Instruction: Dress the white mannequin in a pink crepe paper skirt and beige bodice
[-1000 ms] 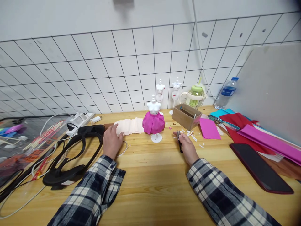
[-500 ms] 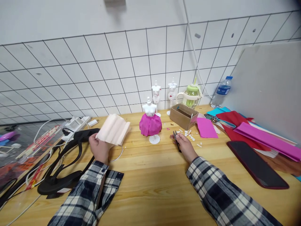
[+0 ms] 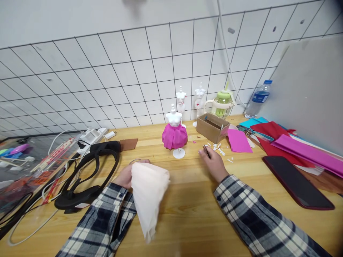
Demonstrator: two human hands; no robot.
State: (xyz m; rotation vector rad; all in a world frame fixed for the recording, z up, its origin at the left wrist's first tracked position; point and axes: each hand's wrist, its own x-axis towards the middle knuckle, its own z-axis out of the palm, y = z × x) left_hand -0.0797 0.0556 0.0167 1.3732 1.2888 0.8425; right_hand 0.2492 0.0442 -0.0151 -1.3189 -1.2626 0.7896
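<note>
My left hand (image 3: 126,176) is closed on a pale pink pleated crepe paper sheet (image 3: 148,194), which hangs toward me over my plaid sleeve. My right hand (image 3: 213,164) rests on the wooden table (image 3: 187,210) with its fingers closed around small black scissors (image 3: 206,150). Just beyond both hands stands a small white mannequin wearing a magenta paper skirt (image 3: 174,133). White paper scraps (image 3: 221,151) lie past my right hand.
Two bare mini mannequins (image 3: 181,101), a cardboard box (image 3: 212,127), a green cup (image 3: 222,105) and a water bottle (image 3: 257,100) line the tiled wall. Coloured paper sheets (image 3: 294,146) and a dark phone (image 3: 297,182) lie right. A black headset (image 3: 85,171), cables and a brown card (image 3: 128,144) lie left.
My left hand lifted the pale pink paper off the table beside the mannequin and drew it back toward me. My right hand stayed put with the scissors.
</note>
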